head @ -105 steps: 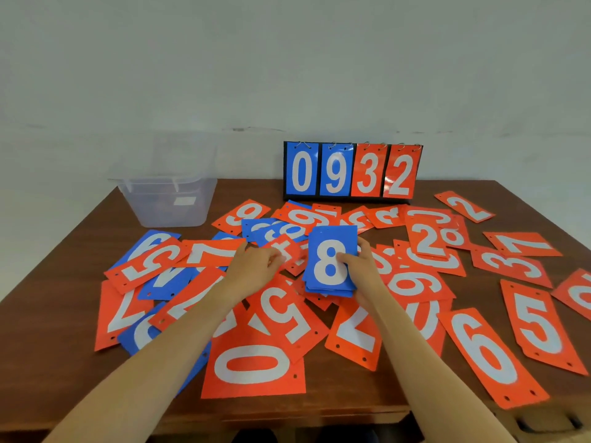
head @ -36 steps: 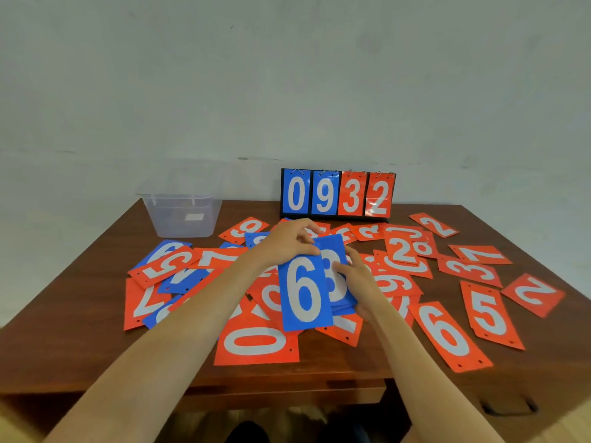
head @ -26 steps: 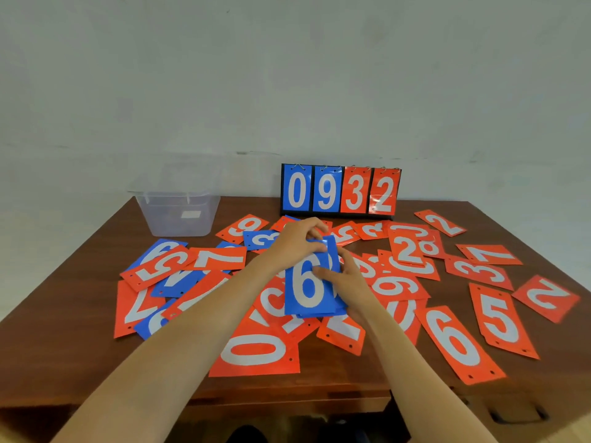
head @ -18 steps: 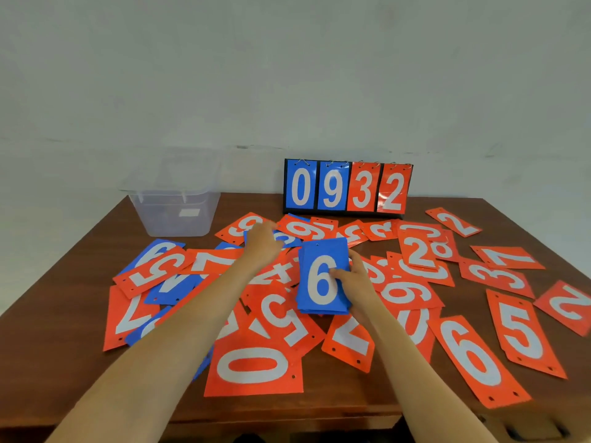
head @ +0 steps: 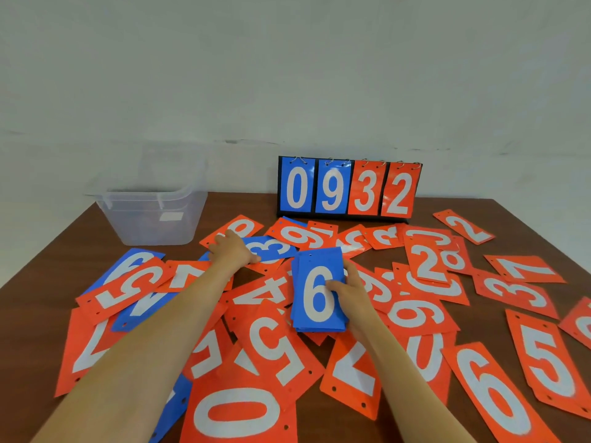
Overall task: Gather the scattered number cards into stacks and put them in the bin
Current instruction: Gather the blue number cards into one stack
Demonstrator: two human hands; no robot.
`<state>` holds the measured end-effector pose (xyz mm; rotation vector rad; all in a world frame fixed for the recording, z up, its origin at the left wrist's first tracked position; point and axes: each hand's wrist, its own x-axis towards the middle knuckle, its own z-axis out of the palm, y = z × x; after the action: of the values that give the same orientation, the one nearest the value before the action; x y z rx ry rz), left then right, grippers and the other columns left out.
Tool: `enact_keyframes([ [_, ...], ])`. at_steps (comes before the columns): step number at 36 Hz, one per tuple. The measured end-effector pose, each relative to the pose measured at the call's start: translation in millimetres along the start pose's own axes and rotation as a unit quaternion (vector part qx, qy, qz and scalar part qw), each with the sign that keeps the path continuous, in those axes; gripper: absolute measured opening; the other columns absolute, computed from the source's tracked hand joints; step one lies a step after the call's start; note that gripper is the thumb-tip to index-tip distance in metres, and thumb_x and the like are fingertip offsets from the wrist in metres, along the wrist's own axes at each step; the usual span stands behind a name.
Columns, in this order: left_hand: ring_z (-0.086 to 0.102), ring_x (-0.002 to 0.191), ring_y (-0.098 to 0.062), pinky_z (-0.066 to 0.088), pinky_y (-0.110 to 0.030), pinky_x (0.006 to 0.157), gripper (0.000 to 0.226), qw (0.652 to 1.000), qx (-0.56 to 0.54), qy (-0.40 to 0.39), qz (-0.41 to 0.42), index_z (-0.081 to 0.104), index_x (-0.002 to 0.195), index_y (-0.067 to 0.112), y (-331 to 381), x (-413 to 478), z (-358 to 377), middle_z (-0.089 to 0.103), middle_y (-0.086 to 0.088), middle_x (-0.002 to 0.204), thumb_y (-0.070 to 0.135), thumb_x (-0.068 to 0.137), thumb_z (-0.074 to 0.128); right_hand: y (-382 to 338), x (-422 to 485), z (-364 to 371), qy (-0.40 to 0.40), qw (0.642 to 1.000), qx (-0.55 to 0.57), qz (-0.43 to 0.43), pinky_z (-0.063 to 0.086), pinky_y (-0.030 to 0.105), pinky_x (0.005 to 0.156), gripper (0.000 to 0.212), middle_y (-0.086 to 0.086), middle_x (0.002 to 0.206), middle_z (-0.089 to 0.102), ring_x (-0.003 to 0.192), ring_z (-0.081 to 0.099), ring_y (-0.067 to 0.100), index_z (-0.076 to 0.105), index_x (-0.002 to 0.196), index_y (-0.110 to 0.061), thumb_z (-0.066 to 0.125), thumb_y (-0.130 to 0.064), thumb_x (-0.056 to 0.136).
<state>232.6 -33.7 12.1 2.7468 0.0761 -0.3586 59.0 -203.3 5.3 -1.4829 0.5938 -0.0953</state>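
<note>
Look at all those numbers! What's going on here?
A person is tidying up number cards scattered over a wooden table. Their right hand holds a stack of blue cards with a 6 on top, fingers curled round its edge. Their left hand rests on a blue 3 card farther back, probably the next one to collect. Many orange cards lie loose, and the clear bin stands at the back left corner.
</note>
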Motion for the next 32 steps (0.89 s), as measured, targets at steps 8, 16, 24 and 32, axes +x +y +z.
enact_keyframes([
  [8, 0.04, 0.131, -0.032, 0.044, -0.039, 0.1, 0.104, 0.996, -0.085, 0.02, 0.021, 0.014, 0.147, 0.005, -2.1, 4.6, -2.4, 0.036, -0.017, 0.145, 0.024, 0.07, 0.082, 4.7, -1.4, 1.8, -0.002, 1.0, -0.01, 0.012, 0.056, 0.025, 0.055, 0.05, 0.0, 0.116, 0.056, 0.08, 0.065, 0.013, 0.033, 0.138, -0.025, 0.056, -0.014, 0.094],
  [16, 0.054, 0.113, -0.03, 0.042, -0.034, 0.084, 0.03, 0.942, -0.254, 0.165, 0.147, 0.055, 0.122, 0.002, -10.6, -25.4, -13.9, 0.059, -0.016, 0.121, 0.007, 0.094, 0.046, 0.2, -17.5, 1.0, 0.006, 1.0, -0.017, 0.008, 0.055, 0.025, 0.052, 0.047, 0.0, 0.109, 0.058, 0.077, 0.066, 0.014, 0.035, 0.135, -0.025, 0.055, -0.013, 0.094],
  [24, 0.051, 0.102, -0.017, 0.037, -0.023, 0.081, 0.03, 0.873, -0.366, 0.226, 0.229, 0.056, 0.121, 0.009, -14.2, -73.1, -44.0, 0.053, -0.007, 0.113, 0.01, 0.098, 0.037, -10.3, -48.0, 1.7, 0.013, 1.0, -0.008, -0.007, 0.056, 0.029, 0.058, 0.049, 0.001, 0.112, 0.057, 0.081, 0.066, 0.016, 0.034, 0.136, -0.026, 0.055, -0.013, 0.094],
  [32, 0.059, 0.098, -0.012, 0.049, -0.019, 0.074, 0.03, 0.873, -0.381, 0.021, 0.304, 0.062, 0.119, 0.016, -11.7, -130.7, -64.8, 0.063, 0.001, 0.108, 0.009, 0.096, 0.043, -21.2, -88.2, -5.6, 0.019, 0.999, -0.007, -0.05, 0.058, 0.034, 0.063, 0.043, 0.005, 0.119, 0.059, 0.089, 0.067, 0.023, 0.035, 0.131, -0.028, 0.052, -0.011, 0.095],
])
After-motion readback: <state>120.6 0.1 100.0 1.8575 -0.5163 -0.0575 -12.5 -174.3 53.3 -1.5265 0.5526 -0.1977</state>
